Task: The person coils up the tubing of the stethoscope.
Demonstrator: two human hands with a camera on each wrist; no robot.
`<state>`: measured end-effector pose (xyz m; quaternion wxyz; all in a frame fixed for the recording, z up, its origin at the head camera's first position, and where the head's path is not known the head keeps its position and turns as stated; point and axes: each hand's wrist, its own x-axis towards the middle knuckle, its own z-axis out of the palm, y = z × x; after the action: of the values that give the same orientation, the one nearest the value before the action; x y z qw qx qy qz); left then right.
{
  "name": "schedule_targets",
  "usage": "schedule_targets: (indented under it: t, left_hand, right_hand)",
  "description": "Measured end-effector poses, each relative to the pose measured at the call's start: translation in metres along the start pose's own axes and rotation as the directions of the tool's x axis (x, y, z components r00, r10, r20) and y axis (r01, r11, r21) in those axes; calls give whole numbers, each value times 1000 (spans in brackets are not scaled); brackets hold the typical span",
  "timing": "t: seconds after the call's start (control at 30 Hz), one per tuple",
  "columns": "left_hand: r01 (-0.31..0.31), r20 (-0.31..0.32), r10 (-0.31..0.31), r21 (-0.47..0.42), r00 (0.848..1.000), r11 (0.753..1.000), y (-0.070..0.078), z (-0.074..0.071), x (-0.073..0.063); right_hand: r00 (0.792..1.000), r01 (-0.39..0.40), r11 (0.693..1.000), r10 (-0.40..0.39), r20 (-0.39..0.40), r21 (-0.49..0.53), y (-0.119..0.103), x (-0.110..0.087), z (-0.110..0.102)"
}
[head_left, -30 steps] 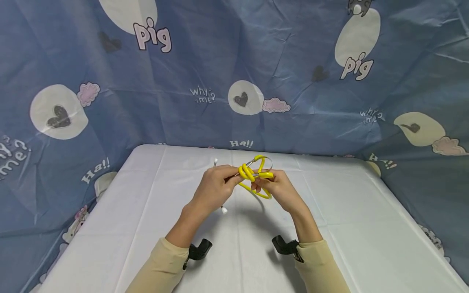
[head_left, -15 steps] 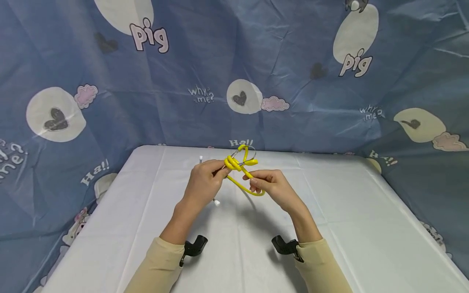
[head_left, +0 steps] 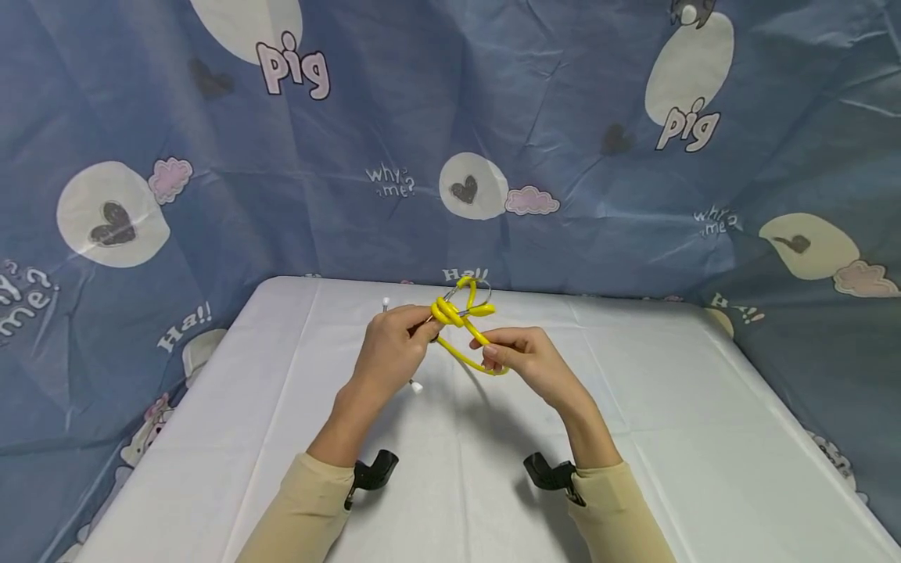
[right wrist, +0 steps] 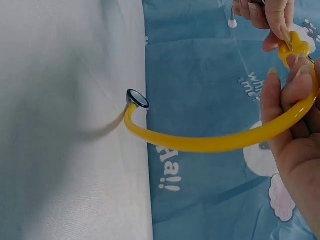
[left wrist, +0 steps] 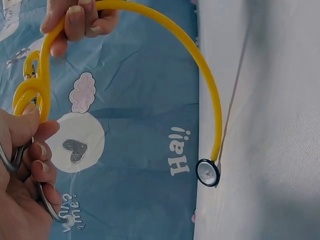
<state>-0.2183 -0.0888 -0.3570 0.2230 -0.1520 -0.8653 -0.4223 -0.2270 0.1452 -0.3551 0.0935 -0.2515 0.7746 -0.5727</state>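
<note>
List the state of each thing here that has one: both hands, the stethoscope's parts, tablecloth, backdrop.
left hand: curled round the metal ear tubes
right hand: holding the yellow tubing
metal ear tubes: partly wrapped by tubing
yellow tubing: coiled near the left hand, arcing beyond the right
ear tips: exposed
chest piece: held by neither hand
tablecloth: spread, creased
backdrop: hanging, wrinkled
</note>
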Motion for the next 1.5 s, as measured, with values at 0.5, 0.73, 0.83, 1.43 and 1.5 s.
schedule_targets:
  t: [0.5,0.73,0.83,1.43,1.5]
  left_hand:
    - [-33,-41,39,152,998,988,-8,-1,2]
    - [-4,-37,12,208,999,978,-12,2,1]
    - [9,-7,-7,225,1000,974,-11,3,0]
    - [-80,206,26,260,978,962,-3,18,-3]
    - [-98,227,39,255,973,962,-1,20,-4]
  right_hand:
    - [998,-14,998,18,59,-54,-6,-5,-7]
    - [993,-8,998,16,117,-70,-11,-8,-10]
    - [990,3,998,7,144,-66,-12,-9,-11]
    - [995,102,988,-103,-6,-114,-14,-13,-21]
    - [993,112,986,-115,-20,-126,-14,-13,-22]
